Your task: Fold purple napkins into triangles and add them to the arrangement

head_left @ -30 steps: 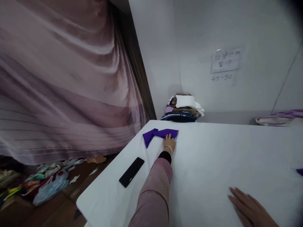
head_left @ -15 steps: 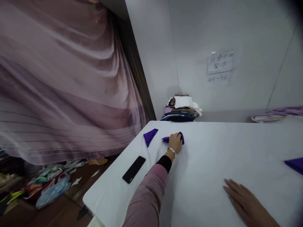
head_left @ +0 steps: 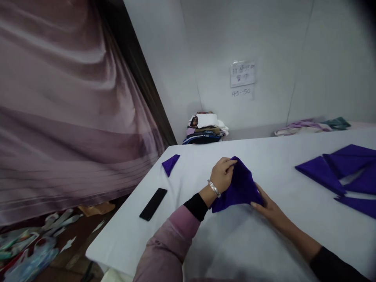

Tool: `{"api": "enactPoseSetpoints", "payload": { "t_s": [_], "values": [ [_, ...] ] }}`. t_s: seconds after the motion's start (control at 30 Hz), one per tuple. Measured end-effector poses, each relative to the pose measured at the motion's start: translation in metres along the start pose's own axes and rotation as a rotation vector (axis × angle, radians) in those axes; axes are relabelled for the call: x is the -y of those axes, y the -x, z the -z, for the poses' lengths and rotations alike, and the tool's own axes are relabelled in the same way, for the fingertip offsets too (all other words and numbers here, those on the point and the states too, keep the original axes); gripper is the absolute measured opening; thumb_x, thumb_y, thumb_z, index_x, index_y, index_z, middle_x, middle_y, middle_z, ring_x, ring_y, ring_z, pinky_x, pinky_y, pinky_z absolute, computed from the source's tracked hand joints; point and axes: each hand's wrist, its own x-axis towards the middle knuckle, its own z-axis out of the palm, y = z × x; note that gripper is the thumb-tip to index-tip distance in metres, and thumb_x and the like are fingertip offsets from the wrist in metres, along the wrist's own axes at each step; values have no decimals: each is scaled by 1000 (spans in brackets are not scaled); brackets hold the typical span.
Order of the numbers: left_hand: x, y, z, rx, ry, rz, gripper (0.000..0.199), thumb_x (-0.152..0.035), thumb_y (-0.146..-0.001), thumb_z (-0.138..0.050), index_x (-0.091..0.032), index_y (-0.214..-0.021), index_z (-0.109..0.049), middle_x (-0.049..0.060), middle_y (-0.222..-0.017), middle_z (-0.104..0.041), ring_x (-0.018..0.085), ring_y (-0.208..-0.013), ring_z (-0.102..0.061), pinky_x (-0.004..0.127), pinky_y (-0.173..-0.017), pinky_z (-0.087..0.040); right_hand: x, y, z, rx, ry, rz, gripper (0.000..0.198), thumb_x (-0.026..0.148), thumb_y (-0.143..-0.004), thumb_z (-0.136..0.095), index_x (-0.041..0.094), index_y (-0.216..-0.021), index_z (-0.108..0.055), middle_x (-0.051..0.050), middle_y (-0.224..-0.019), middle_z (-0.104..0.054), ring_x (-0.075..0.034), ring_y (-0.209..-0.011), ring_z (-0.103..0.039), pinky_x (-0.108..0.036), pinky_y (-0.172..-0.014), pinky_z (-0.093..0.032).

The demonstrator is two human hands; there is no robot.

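Between both hands a purple cloth napkin (head_left: 240,188) is held partly spread over the white table (head_left: 282,243). My left hand (head_left: 222,173), with a silver bangle at the wrist, pinches its upper left edge. At the lower right corner, my right hand (head_left: 264,203) grips the cloth between thumb and fingers. A small folded purple napkin (head_left: 170,164) lies flat to the left, apart from my hands. Several more folded purple napkins (head_left: 323,174) rest at the table's right side.
A black phone (head_left: 153,204) lies near the table's left edge. Behind the table sits a stack of folded clothes (head_left: 205,128), with loose fabric (head_left: 302,127) farther right. A pink curtain (head_left: 73,117) hangs at left, above plastic bags (head_left: 32,258) on the floor.
My left hand has lifted the folded napkin off the table, bringing it nearer, and it is now partly spread. My right hand has left the tabletop and taken hold of it. The view has turned right.
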Motion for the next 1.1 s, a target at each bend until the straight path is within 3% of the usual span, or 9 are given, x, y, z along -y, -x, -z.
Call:
{"api": "enactPoseSetpoints", "payload": {
  "t_s": [0.07, 0.17, 0.33, 0.47, 0.67, 0.8, 0.9, 1.0, 1.1],
  "values": [
    [-14, -1, -2, -12, 139, 86, 25, -12, -77, -53, -22, -96, -67, 3, -94, -62, 14, -85, -57, 29, -79, -48, 5, 0, 0, -24, -156, -55, 70, 46, -79, -60, 27, -139, -31, -5, -141, -40, -27, -126, -39, -47, -104, -32],
    [-26, -2, 0, -2, 315, 202, 23, -15, -73, -60, -20, -94, -68, 3, -94, -64, 14, -84, -58, 30, -81, -47, 13, 5, 7, 5, -346, -147, 50, 45, -79, -60, 22, -123, -54, -5, -112, -65, -27, -105, -58, -47, -97, -39],
    [-14, -3, 8, 51, 528, 410, 32, -30, -72, -66, -19, -102, -66, 2, -88, -68, 14, -75, -60, 28, -72, -49, 32, 17, 33, -28, -482, -273, 38, 42, -80, -59, 18, -109, -63, -5, -86, -70, -23, -79, -65, -39, -77, -50],
    [25, -2, 5, 217, 173, 529, 29, -39, -77, -58, -18, -95, -68, 3, -87, -70, 17, -79, -62, 29, -73, -49, 21, 17, 54, 14, -309, -297, 39, 44, -78, -58, 19, -108, -63, -4, -86, -70, -22, -78, -65, -37, -74, -51],
    [72, 31, -3, 357, -106, 629, 26, -37, -79, -56, -18, -92, -69, 7, -99, -68, 21, -91, -61, 33, -85, -46, -34, 20, 70, -200, 187, -231, 42, 44, -75, -58, 19, -109, -63, -5, -90, -70, -24, -80, -64, -40, -74, -51],
    [66, 68, -6, 437, -164, 631, 33, -39, -76, -59, -18, -101, -66, 7, -99, -67, 21, -88, -61, 33, -83, -47, -39, 27, 70, -165, 294, -154, 44, 45, -78, -57, 20, -115, -59, -7, -110, -65, -26, -99, -60, -41, -86, -48],
    [53, 96, -10, 490, -246, 523, 43, -39, -73, -63, -18, -110, -62, 9, -112, -61, 23, -102, -56, 34, -91, -43, -34, 29, 68, -76, 391, -58, 47, 45, -79, -56, 23, -120, -55, -7, -120, -59, -27, -109, -54, -43, -93, -44],
    [43, 117, -14, 503, -399, 424, 51, -38, -72, -64, -18, -118, -56, 10, -121, -55, 26, -112, -48, 37, -97, -37, -37, 29, 67, -56, 522, -8, 47, 42, -80, -54, 24, -123, -53, -7, -121, -58, -27, -110, -53, -44, -94, -42],
    [38, 129, -17, 465, -501, 444, 52, -37, -73, -64, -19, -120, -53, 9, -117, -56, 25, -107, -48, 37, -93, -38, -42, 28, 67, -68, 629, 14, 42, 38, -81, -52, 24, -120, -55, -7, -115, -60, -27, -106, -54, -44, -92, -43]
  ]
}}
